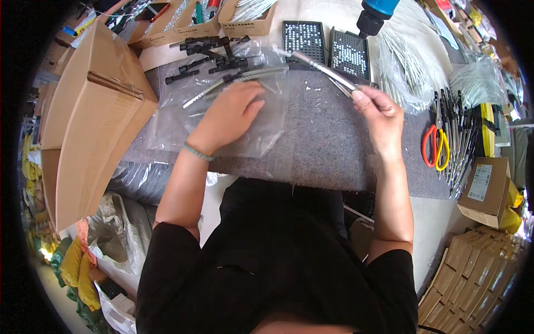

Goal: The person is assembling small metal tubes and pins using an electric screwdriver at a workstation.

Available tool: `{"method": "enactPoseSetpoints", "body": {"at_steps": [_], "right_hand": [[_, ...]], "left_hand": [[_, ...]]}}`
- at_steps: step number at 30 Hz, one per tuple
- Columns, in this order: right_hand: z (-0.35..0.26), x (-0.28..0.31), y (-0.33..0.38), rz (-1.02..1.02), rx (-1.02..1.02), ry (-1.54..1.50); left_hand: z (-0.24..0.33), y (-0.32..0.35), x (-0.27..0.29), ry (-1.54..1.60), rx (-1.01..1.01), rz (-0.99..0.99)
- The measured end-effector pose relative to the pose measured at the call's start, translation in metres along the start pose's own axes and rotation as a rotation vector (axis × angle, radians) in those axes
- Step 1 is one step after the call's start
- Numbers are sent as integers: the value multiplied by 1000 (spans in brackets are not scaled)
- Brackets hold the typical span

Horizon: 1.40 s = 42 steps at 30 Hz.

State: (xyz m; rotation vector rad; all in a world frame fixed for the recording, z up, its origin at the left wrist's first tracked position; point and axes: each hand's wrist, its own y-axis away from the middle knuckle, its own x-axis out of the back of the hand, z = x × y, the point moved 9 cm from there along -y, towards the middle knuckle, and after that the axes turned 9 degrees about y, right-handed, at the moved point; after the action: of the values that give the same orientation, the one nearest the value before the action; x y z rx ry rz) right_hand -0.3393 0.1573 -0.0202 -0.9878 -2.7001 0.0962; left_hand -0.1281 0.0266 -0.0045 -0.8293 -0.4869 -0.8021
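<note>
My right hand (384,114) pinches the near end of a slim silver metal rod (320,65) between thumb and fingers. The rod slants up to the left, blurred at its far end. My left hand (227,117) rests low over a clear plastic bag (264,131), its thumb apart from its loosely curved fingers. Just beyond those fingers lies a silver rod with a black part (201,96); whether they touch it I cannot tell. Several black tool-like pieces (222,62) are heaped on the bag's far side.
Two black trays of small metal bits (303,40) sit at the back, under a hanging blue power screwdriver (378,12). Red-and-yellow-handled scissors (435,146) and several dark-tipped metal rods (460,145) lie at right. A tall cardboard box (94,122) borders the left.
</note>
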Motion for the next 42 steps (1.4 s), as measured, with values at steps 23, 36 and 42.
{"method": "enactPoseSetpoints", "body": {"at_steps": [23,36,42], "right_hand": [[-21,-44,-20,-97,524,1174],[-9,-88,-35,-409,565,1586],[-25,-57,-21,-328,487,1370]], "left_hand": [[17,-45,-99,277,-139,-335],[23,-40,-103,144,-222,-339],[18,-42,-97,208,-192,-240]]}}
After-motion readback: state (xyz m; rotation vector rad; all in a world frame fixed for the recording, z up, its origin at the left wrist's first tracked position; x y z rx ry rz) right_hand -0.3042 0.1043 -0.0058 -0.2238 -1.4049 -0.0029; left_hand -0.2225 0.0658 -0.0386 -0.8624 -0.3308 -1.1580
